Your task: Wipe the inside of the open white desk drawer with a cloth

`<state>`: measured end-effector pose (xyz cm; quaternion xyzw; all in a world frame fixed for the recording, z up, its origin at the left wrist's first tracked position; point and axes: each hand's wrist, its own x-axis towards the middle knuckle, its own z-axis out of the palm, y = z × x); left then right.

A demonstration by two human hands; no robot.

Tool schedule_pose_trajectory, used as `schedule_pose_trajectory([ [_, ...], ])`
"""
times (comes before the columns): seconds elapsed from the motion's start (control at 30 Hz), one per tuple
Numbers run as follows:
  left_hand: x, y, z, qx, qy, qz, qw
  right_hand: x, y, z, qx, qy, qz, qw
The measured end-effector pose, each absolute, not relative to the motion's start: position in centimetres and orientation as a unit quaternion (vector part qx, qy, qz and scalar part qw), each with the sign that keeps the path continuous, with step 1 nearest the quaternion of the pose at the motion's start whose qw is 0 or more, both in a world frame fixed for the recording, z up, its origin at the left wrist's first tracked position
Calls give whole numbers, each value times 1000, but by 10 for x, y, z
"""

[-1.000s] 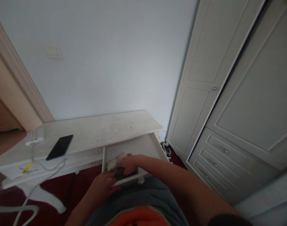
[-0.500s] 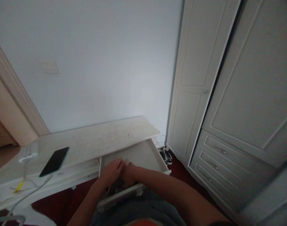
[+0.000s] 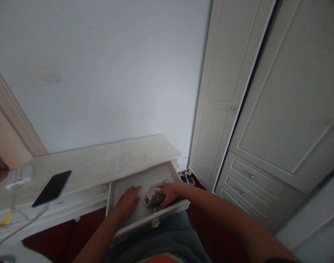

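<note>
A white drawer (image 3: 145,220) is pulled out from the dresser in front of my body. Inside it lies a soft-looking grey and beige bundle (image 3: 155,199), perhaps folded cloth; its exact kind is unclear. The fingers of my right hand (image 3: 169,193) curl round the right side of this bundle, holding it low in the drawer. To the left, my left hand (image 3: 129,201) rests over the drawer's floor, fingers stretched out and apart, holding nothing. A gap separates it from the bundle.
On the white dresser top (image 3: 123,155) lie a dark phone (image 3: 52,188) and a white power strip (image 3: 20,176) with a cable. Black and white shoes (image 3: 186,177) stand on the dark red floor. A white wardrobe (image 3: 216,109) rises at the right.
My hands were together over the drawer and are now apart, the left moved left and opened, the right moved right. The grey and beige bundle has come into view under my right hand.
</note>
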<state>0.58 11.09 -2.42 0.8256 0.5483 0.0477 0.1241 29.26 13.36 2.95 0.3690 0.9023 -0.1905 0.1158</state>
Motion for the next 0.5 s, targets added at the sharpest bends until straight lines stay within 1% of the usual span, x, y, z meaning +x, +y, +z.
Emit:
schedule_pose_trajectory([
  [0.07,7,113,-26,829,543,53,126,293,132,28,360,909,-177,114],
  [0.2,4,113,-28,827,543,60,129,290,128,25,379,917,-92,78],
  [0.37,5,113,-27,823,546,69,139,279,153,32,515,853,-84,24],
  [0.5,9,116,-28,803,574,88,132,236,177,32,605,792,-83,-1],
])
